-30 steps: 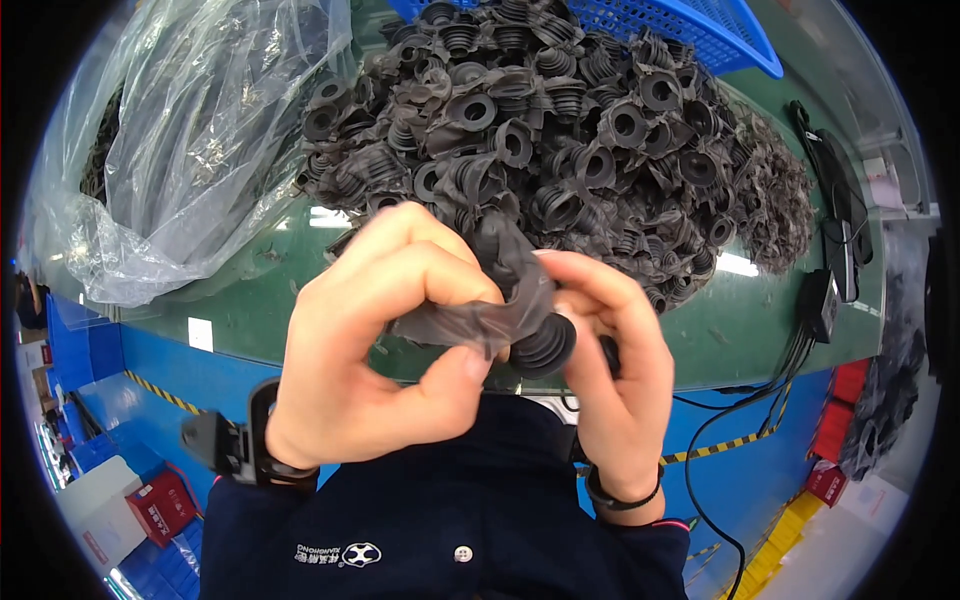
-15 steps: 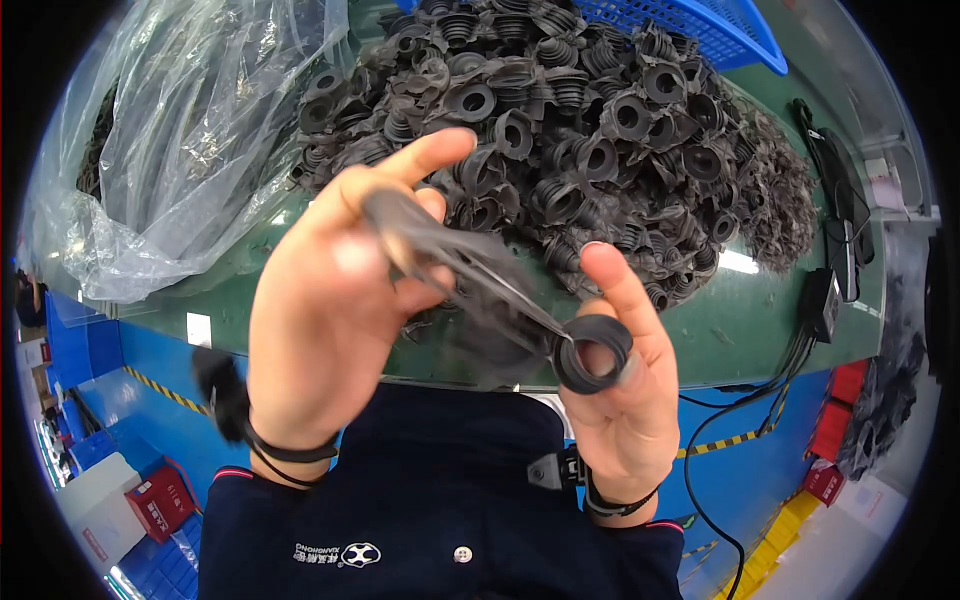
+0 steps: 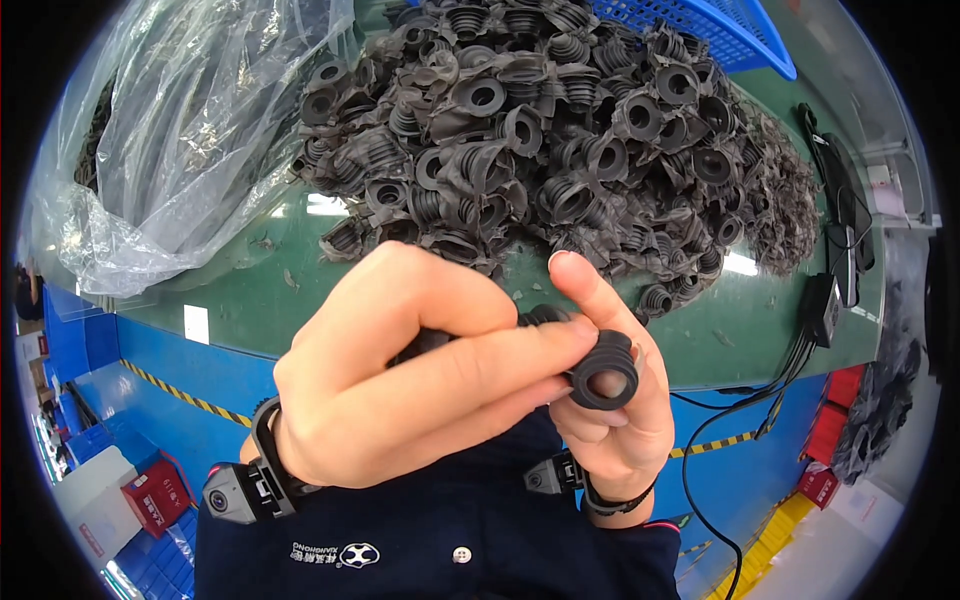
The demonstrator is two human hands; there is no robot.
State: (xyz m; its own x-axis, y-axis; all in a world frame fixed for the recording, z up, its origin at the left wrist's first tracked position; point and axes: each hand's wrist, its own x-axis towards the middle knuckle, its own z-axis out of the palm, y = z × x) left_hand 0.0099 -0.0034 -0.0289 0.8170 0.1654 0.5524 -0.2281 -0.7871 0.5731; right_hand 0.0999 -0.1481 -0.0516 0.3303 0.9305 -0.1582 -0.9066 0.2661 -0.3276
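Note:
My right hand (image 3: 615, 405) holds a black ribbed rubber bellows (image 3: 603, 370) close to my chest, its round opening facing the camera. My left hand (image 3: 410, 385) is closed over the bellows from the left, fingertips pinching its ribbed side. Part of the bellows is hidden under my left fingers. Beyond both hands, a large heap of the same black rubber bellows with ragged flash (image 3: 560, 130) lies on the green table (image 3: 280, 290).
A clear plastic bag (image 3: 170, 140) holding more parts lies at the table's left. A blue basket (image 3: 740, 35) stands at the back right. Black cables and a small box (image 3: 825, 300) hang at the right edge. Red and blue bins (image 3: 150, 495) sit on the floor.
The thin rubber flash that my left hand had pulled away from the bellows is gone from view. My left hand has come back down and closed over the bellows.

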